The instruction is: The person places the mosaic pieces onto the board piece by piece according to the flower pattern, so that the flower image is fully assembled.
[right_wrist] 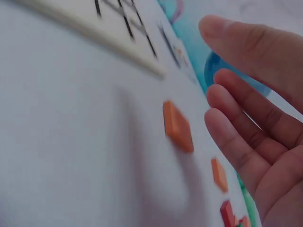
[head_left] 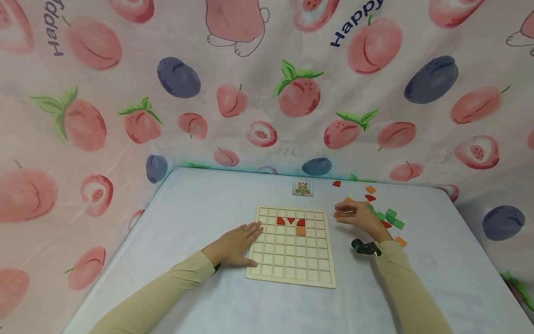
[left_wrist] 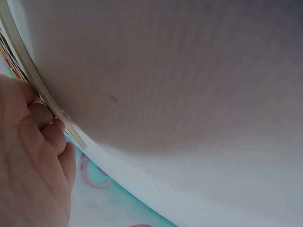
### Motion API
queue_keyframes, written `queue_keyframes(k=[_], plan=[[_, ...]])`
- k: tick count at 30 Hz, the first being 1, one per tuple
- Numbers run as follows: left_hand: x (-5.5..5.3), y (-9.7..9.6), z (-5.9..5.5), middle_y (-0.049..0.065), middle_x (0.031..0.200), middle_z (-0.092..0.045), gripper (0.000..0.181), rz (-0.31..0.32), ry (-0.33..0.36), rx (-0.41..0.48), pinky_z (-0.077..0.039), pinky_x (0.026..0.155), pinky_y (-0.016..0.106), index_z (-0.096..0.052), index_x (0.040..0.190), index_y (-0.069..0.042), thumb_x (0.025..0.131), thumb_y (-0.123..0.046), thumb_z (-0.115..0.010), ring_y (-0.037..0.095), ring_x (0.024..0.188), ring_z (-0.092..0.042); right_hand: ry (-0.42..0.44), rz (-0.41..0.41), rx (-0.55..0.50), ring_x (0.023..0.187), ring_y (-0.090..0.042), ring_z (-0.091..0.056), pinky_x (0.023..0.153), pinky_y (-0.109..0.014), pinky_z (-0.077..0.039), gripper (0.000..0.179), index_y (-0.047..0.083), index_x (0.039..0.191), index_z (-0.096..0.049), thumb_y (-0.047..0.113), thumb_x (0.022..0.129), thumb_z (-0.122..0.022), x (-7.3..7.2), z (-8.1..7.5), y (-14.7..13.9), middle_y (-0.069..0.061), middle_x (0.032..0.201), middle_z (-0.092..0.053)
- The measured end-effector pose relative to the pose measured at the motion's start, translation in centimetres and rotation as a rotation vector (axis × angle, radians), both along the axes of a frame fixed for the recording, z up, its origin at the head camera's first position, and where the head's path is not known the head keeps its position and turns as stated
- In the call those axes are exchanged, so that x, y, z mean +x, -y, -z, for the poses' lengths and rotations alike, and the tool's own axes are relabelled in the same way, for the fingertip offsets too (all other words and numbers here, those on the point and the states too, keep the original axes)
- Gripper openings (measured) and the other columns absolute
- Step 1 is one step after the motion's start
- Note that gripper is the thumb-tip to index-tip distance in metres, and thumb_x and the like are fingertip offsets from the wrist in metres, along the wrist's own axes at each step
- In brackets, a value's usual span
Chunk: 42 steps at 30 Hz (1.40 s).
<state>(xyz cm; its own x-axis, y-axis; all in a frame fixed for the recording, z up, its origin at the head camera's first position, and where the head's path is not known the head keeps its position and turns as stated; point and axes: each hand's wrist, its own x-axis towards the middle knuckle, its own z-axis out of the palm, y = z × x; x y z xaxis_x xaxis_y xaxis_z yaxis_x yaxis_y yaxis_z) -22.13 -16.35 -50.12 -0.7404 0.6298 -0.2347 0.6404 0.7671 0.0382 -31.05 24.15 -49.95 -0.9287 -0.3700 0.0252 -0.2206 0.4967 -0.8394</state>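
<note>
A pale wooden grid board (head_left: 292,260) lies on the white table. In its upper rows sit two red quarter-round tiles (head_left: 281,221), a red triangle (head_left: 290,221) between them, and an orange square (head_left: 301,230) below the right one. My left hand (head_left: 235,243) rests on the board's left edge, fingers spread; the left wrist view shows the fingers (left_wrist: 52,135) along that edge. Right of the board my right hand (head_left: 359,218) hovers, thumb and fingers apart with nothing between them. Close by its fingertips on the table is an orange square tile (right_wrist: 177,126).
Green square tiles (head_left: 391,213), red quarter-rounds (head_left: 370,198) and orange squares (head_left: 400,241) lie scattered around and beyond my right hand. A small pattern card (head_left: 302,188) lies behind the board. Fruit-printed cloth (head_left: 258,102) hangs along the table's back.
</note>
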Motion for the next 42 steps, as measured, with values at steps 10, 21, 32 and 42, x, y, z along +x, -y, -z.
queue_keyframes(k=[10, 21, 32, 42], plan=[[-0.1, 0.1, 0.2, 0.007, 0.160, -0.011, 0.102, 0.003, -0.008, -0.005, -0.021, 0.119, 0.037, -0.013, 0.152, -0.008, 0.081, -0.072, -0.049, 0.021, 0.147, -0.015, -0.061, 0.057, 0.083, 0.096, -0.034, -0.066, 0.080, -0.032, -0.057, 0.048, -0.007, 0.116, -0.062, 0.014, 0.075, -0.078, -1.1, 1.5, -1.2, -0.026, 0.113, -0.065], [-0.1, 0.0, 0.3, 0.007, 0.160, -0.009, 0.103, 0.001, -0.009, -0.021, -0.020, 0.119, 0.036, -0.012, 0.152, -0.008, 0.080, -0.073, -0.048, 0.021, 0.147, -0.013, -0.118, 0.131, 0.245, 0.082, -0.017, -0.060, 0.069, -0.020, -0.050, 0.037, 0.000, 0.105, -0.069, 0.015, 0.074, -0.079, -2.0, 3.0, -0.9, -0.013, 0.095, -0.069], [0.0, 0.0, 0.2, 0.008, 0.160, -0.010, 0.103, -0.002, -0.014, -0.021, -0.021, 0.119, 0.036, -0.013, 0.152, -0.008, 0.080, -0.073, -0.048, 0.021, 0.147, -0.014, -0.113, 0.122, 0.311, 0.078, -0.016, -0.057, 0.067, -0.024, -0.048, 0.028, 0.000, 0.102, -0.071, 0.012, 0.077, -0.076, -1.5, 1.9, -0.1, -0.012, 0.089, -0.067], [0.0, 0.0, 0.1, 0.007, 0.160, -0.011, 0.102, -0.005, -0.009, -0.009, -0.021, 0.119, 0.037, -0.014, 0.152, -0.008, 0.080, -0.072, -0.048, 0.021, 0.147, -0.014, -0.107, 0.092, 0.325, 0.077, -0.015, -0.057, 0.067, -0.025, -0.048, 0.025, 0.000, 0.101, -0.071, 0.009, 0.077, -0.074, -1.3, 1.8, 0.0, -0.011, 0.088, -0.065]])
